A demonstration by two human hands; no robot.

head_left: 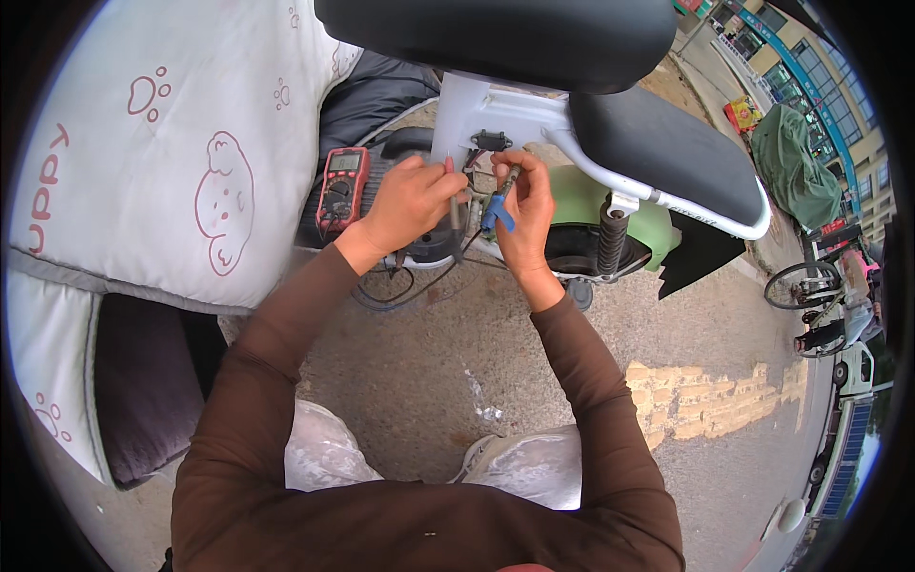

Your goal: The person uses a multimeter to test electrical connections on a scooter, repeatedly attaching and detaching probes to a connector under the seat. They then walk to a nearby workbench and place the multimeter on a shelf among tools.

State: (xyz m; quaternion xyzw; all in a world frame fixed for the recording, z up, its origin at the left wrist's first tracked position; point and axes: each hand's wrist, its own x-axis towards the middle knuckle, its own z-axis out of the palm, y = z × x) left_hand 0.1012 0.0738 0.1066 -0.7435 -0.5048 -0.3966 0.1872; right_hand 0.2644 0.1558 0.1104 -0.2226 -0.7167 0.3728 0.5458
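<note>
Looks mid-test on scooter wiring: pinching red probe (449, 166) in grip of left hand (410, 195), clamping taped lead (498, 214) in grip of right hand (527, 219), holding both near each other beside white frame (461, 116). Can't tell probe-tip contact, hidden by fingers. See meter (342, 187) on footboard (376, 174), left of left hand. Next, probably calls for steadying probe against contact, then reading meter.

A dark probe (511, 181) (blue-wrapped) tilts — near a red probe (449, 164), partly hidden.
</note>
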